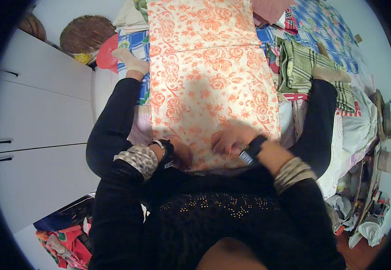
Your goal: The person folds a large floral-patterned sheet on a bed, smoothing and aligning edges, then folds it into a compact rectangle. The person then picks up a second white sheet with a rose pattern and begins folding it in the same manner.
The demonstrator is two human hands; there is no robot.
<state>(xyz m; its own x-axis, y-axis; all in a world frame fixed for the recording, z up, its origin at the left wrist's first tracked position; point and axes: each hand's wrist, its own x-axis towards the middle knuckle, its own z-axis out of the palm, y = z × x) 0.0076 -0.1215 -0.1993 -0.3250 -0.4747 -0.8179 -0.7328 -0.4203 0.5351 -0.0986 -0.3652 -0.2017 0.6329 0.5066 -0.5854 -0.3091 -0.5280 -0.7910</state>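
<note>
A large cream cloth with an orange flower print (209,76) lies spread flat between my outstretched legs on a bed. My left hand (182,155) rests at the cloth's near edge, fingers curled at the hem; whether it grips the cloth I cannot tell. My right hand (229,140), with a dark watch on the wrist, presses flat on the cloth near its front edge, fingers spread. Both sleeves are pushed up with patterned cuffs. My feet in light socks lie to either side, the left foot (130,60) and the right foot (330,74).
A green checked folded cloth (301,65) and a blue checked sheet (321,27) lie at the right. White cupboard doors (38,112) stand at the left. A woven basket (86,32) sits at the upper left. Clutter fills the floor at the lower right (366,211).
</note>
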